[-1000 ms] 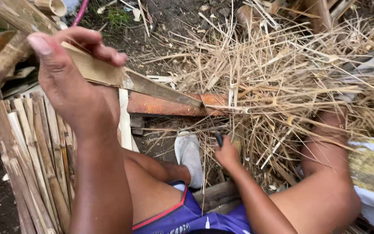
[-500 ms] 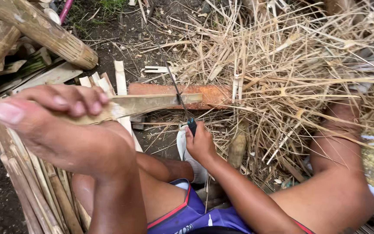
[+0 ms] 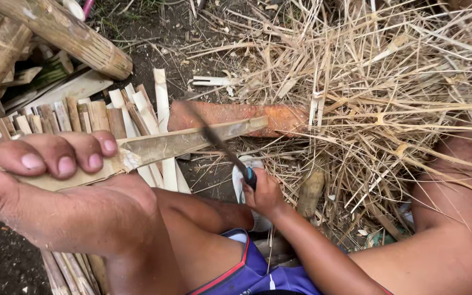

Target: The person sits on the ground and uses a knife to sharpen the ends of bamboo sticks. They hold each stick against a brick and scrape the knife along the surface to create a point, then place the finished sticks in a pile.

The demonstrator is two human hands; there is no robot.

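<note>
Two hands work one long pale split bamboo strip (image 3: 192, 142); the left hand (image 3: 55, 186) clenches its near end at nine o'clock, fingers curled over it; the right hand (image 3: 263, 194) grips a dark-handled knife (image 3: 222, 147), its blade crossing the strip toward eleven o'clock; cut bamboo slats (image 3: 99, 117) lie beneath; a heap of dry straw-coloured shavings (image 3: 378, 93) spreads at two o'clock on the soil.

We see a pale, fibrous bamboo strip (image 3: 192, 141), matt and rough-edged, and a knife (image 3: 222, 147) with a dull dark metal blade. The brick (image 3: 230, 113) looks coarse and orange, the shavings (image 3: 378, 98) dry and straw-like, the ground (image 3: 154, 38) dark earth.
</note>
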